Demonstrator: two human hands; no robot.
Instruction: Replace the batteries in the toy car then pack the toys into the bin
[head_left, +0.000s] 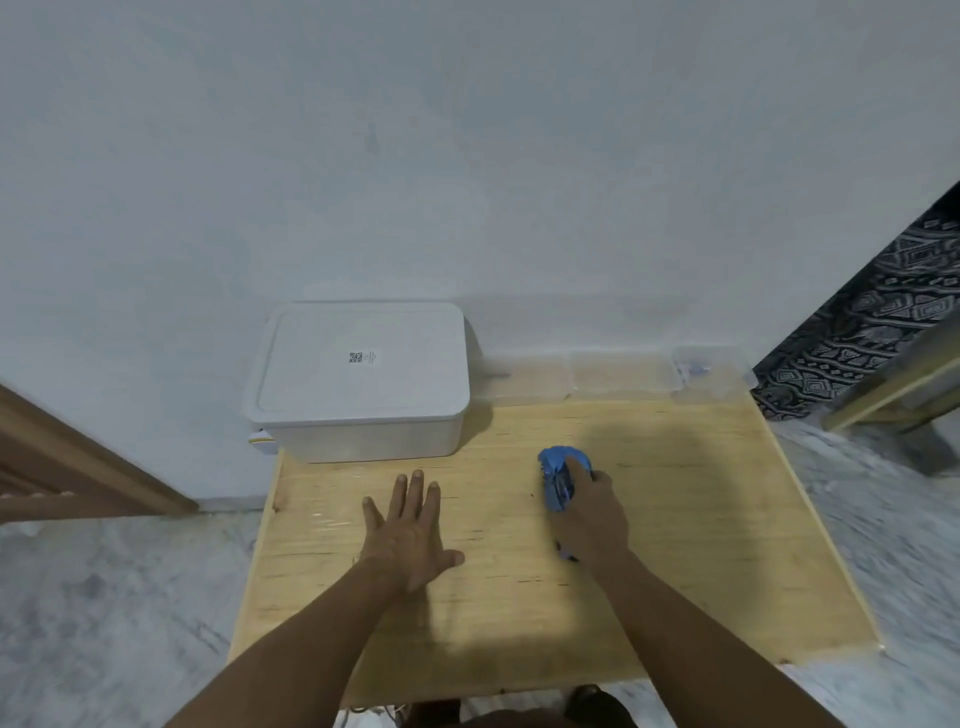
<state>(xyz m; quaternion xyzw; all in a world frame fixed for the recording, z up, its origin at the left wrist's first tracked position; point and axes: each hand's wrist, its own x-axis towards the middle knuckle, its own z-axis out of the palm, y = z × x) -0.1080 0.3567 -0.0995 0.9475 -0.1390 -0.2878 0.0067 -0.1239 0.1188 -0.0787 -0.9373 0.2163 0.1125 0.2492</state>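
Fingers of the right hand (589, 512) curl over the blue car (558, 475), gripping it on the desk (675, 545); the left hand (408, 530) lies flat and holds nothing. Largest first: the desk gives wide bare room between the hands, its right edge well apart from the car. The bin (358, 384), lid on, sits at the back left against the wall. The car looks light, hard plastic, likely slick; hold it by its sides.
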